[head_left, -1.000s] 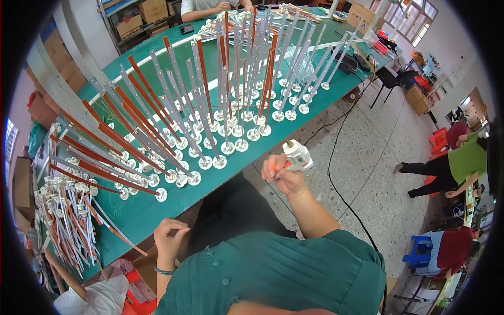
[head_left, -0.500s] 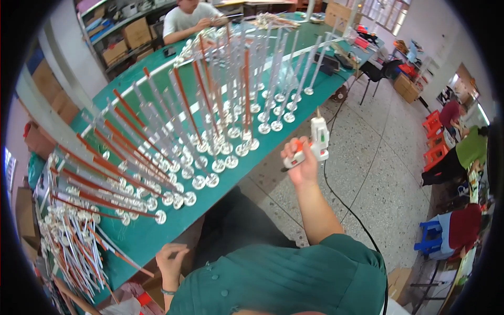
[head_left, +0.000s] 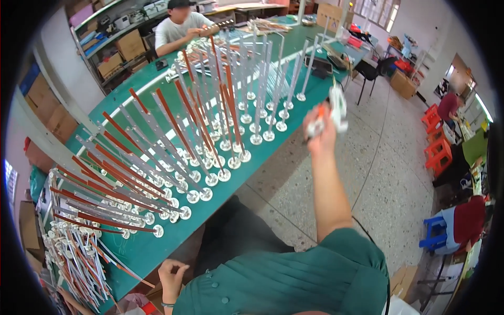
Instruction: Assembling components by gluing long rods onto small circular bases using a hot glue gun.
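My right hand (head_left: 321, 134) is raised over the floor beyond the table edge, wrapped round the handle of a white glue gun (head_left: 338, 107) with orange parts. The gun's nozzle points up and away from me; hand and gun are blurred. Low in front of my body, my left hand (head_left: 172, 278) is loosely curled, thumb near the fingers, with nothing visible in it. On the green table (head_left: 123, 257) stand several rows of thin grey and reddish-brown strips (head_left: 167, 113), each on a round whitish base (head_left: 206, 194). The nearest bases line the front edge.
A pile of loose strips (head_left: 79, 262) lies at the table's left end. Across the table sits a person in a white shirt (head_left: 178, 29). A black cord (head_left: 367, 234) runs by my right arm. Right: black chair (head_left: 370, 71), orange stools (head_left: 437, 149), blue stool (head_left: 433, 231), other people.
My right hand has moved forward and to the right with the glue gun, the arm stretching out. My left hand stays low, its fingers a little more curled. The view has shifted slightly.
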`<state>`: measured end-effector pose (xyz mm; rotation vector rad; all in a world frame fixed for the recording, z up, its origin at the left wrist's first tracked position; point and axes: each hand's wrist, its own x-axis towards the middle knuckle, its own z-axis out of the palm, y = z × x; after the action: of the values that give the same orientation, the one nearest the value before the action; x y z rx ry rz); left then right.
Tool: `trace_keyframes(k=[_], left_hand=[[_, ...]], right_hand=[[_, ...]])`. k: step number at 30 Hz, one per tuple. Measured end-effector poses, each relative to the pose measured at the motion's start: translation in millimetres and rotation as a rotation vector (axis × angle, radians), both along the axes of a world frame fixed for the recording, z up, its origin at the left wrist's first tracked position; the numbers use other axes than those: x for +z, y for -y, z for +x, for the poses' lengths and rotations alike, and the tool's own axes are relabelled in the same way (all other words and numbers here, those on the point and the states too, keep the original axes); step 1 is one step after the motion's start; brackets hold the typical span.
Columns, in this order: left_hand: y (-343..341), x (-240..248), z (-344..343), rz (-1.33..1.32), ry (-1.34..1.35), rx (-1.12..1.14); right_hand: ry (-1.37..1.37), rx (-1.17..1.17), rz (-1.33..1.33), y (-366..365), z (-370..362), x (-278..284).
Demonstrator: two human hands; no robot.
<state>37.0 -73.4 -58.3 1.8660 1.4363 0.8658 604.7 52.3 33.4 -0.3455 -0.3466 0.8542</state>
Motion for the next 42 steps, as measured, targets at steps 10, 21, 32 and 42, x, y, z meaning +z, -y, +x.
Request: trace_keyframes(k=[10, 21, 32, 42], left_hand=[[85.5, -154.0, -62.1, -0.523, 0.24, 0.319], [113.9, 34.1, -121.5, -0.228, -0.07, 0.258], [-83.2, 98.4, -192.7, 0.604, -0.507, 0.632], [-85.8, 109.1, -267.0, -0.196, -0.514, 0.809]], right_hand=[[0.567, 0.72, 0.217, 44.5, -169.1, -90.8], [0.724, 0.78, 0.092, 23.3, -183.6, -110.4], [0.907, 0.653, 0.295, 22.1, -195.7, -15.3], [0.941, 0.431, 0.282, 4.1, -112.9, 42.7]])
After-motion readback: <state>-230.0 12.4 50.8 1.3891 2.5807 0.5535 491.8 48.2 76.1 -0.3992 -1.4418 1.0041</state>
